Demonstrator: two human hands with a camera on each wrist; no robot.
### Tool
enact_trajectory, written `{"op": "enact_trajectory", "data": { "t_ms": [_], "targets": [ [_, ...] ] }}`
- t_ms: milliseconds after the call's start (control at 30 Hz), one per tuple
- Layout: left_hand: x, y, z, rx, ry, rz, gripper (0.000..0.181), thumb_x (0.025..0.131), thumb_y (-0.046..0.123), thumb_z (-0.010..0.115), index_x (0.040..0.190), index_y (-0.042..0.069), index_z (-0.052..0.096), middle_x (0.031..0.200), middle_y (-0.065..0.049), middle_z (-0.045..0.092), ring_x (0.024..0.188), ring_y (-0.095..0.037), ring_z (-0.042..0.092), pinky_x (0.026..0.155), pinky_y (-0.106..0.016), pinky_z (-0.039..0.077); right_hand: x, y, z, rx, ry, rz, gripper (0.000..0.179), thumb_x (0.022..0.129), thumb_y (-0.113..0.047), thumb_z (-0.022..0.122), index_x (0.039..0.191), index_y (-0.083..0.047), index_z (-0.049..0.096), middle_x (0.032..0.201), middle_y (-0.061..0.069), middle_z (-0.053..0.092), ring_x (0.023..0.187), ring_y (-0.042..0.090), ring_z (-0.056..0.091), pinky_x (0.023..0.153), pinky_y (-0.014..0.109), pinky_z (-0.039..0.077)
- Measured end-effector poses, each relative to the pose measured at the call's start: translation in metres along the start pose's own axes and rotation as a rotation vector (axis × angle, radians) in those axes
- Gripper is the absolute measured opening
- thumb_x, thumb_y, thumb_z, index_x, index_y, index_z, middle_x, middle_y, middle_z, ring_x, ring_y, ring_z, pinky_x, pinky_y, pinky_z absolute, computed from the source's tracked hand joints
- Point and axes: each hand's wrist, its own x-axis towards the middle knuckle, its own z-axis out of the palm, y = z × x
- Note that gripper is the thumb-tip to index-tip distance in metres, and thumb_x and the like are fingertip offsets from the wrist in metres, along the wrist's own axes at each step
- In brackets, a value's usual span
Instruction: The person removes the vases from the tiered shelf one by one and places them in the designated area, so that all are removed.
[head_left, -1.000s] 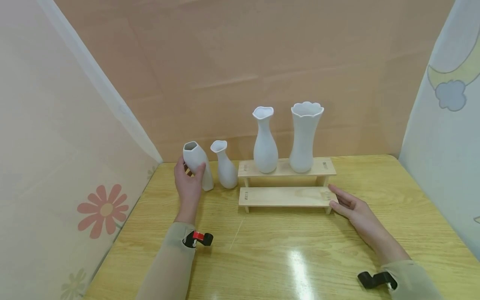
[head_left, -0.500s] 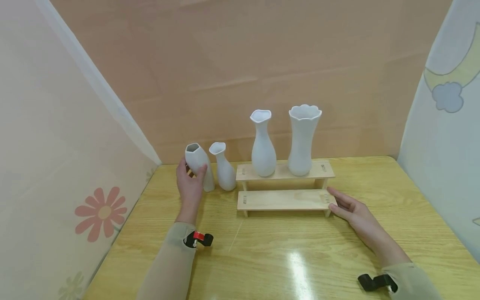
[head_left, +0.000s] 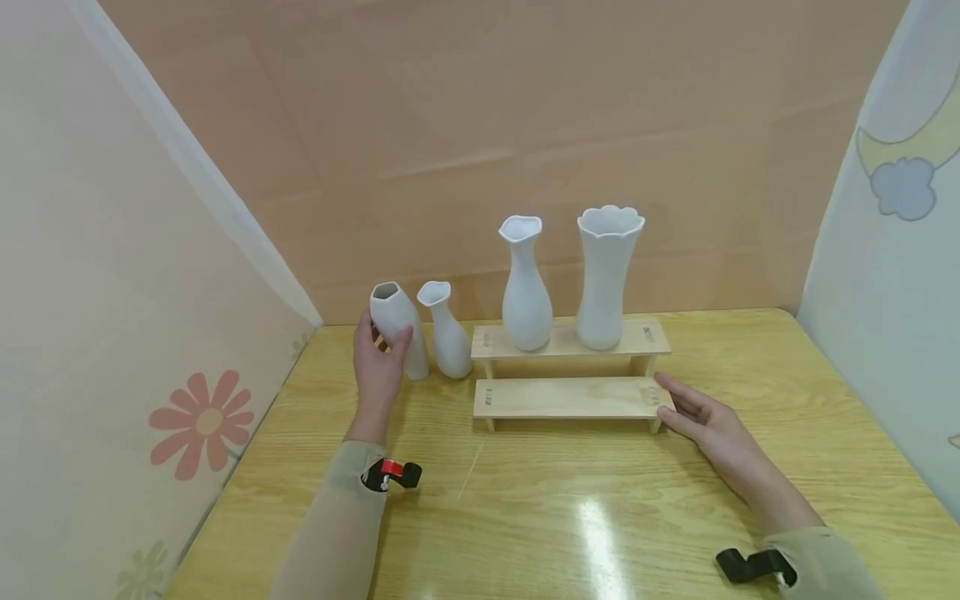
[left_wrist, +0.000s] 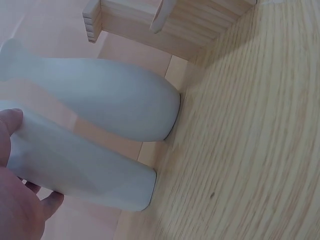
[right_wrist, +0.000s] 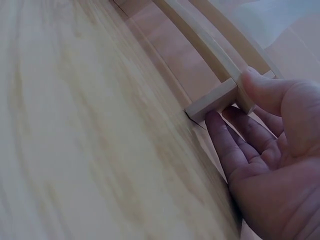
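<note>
My left hand [head_left: 377,362] grips a white faceted vase [head_left: 397,321] with an angular mouth, thumb on one side and fingers round the other. In the left wrist view its base is at the tabletop; whether it bears on it I cannot tell. Just right of it stands a small white narrow-necked vase [head_left: 452,343], apart from the hand. My right hand [head_left: 712,425] holds the right end of a two-tier wooden stand [head_left: 570,398]. In the right wrist view the thumb [right_wrist: 265,92] lies against the lower board's end, with fingers curled below by the leg.
On the upper tier stand a white bottle-shaped vase [head_left: 527,296] and a taller scalloped-rim vase [head_left: 609,279]. The lower board carries nothing. Behind the wooden table [head_left: 525,508] rises an orange-brown backdrop [head_left: 480,125], with pale patterned sheets on both sides.
My left hand and the faceted vase have shifted slightly right, nearer the small narrow-necked vase. My right hand keeps its place at the stand. The head view has moved a little.
</note>
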Motion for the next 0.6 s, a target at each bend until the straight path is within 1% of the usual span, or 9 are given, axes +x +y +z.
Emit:
{"op": "enact_trajectory", "data": {
  "t_ms": [200,333,400,467,533,600],
  "targets": [
    [0.0,0.0,-0.002,-0.021,-0.032,0.008,0.075,0.107,0.024,0.077,0.168,0.008,0.038,0.164,-0.017,0.046,0.154,-0.04,0.043,0.123,-0.064,0.04,-0.001,0.0,0.0,-0.013,0.006,-0.007,0.075,0.114,-0.037,0.065,0.176,-0.014,0.029,0.181,0.014,0.022,0.164,0.046,0.018,0.101,0.002,0.038],
    [-0.002,0.001,-0.003,-0.004,-0.029,0.007,0.079,0.107,0.027,0.078,0.17,0.009,0.034,0.168,-0.015,0.043,0.158,-0.035,0.038,0.125,-0.063,0.037,-0.001,0.0,0.0,-0.02,0.007,-0.006,0.075,0.113,-0.038,0.065,0.175,-0.014,0.03,0.181,0.015,0.022,0.164,0.046,0.019,0.101,0.002,0.037],
    [-0.004,0.002,-0.003,0.016,-0.005,0.001,0.083,0.106,0.028,0.079,0.172,0.009,0.032,0.171,-0.015,0.04,0.16,-0.034,0.035,0.126,-0.061,0.035,-0.001,0.0,0.0,-0.017,0.003,-0.007,0.075,0.114,-0.037,0.065,0.176,-0.014,0.03,0.181,0.014,0.022,0.164,0.047,0.019,0.101,0.002,0.038],
    [-0.006,0.005,-0.003,0.035,0.037,-0.009,0.088,0.104,0.028,0.08,0.173,0.009,0.029,0.174,-0.015,0.036,0.161,-0.034,0.032,0.128,-0.059,0.033,-0.002,0.0,0.0,-0.011,-0.003,-0.01,0.075,0.114,-0.036,0.065,0.176,-0.014,0.029,0.181,0.014,0.021,0.164,0.048,0.018,0.101,0.003,0.038],
    [-0.01,0.01,-0.004,0.057,0.094,-0.014,0.091,0.103,0.028,0.082,0.174,0.01,0.028,0.175,-0.015,0.033,0.162,-0.034,0.031,0.129,-0.057,0.032,-0.002,0.0,0.0,-0.008,-0.008,-0.013,0.074,0.114,-0.035,0.065,0.176,-0.014,0.029,0.181,0.015,0.021,0.164,0.048,0.018,0.101,0.003,0.038],
    [-0.015,0.017,-0.004,0.077,0.163,-0.008,0.09,0.102,0.028,0.083,0.173,0.011,0.03,0.174,-0.013,0.033,0.161,-0.034,0.032,0.13,-0.054,0.031,-0.003,-0.001,0.0,-0.017,0.0,-0.012,0.073,0.114,-0.036,0.064,0.175,-0.014,0.03,0.181,0.015,0.023,0.163,0.048,0.02,0.1,0.003,0.039]
  ]
}}
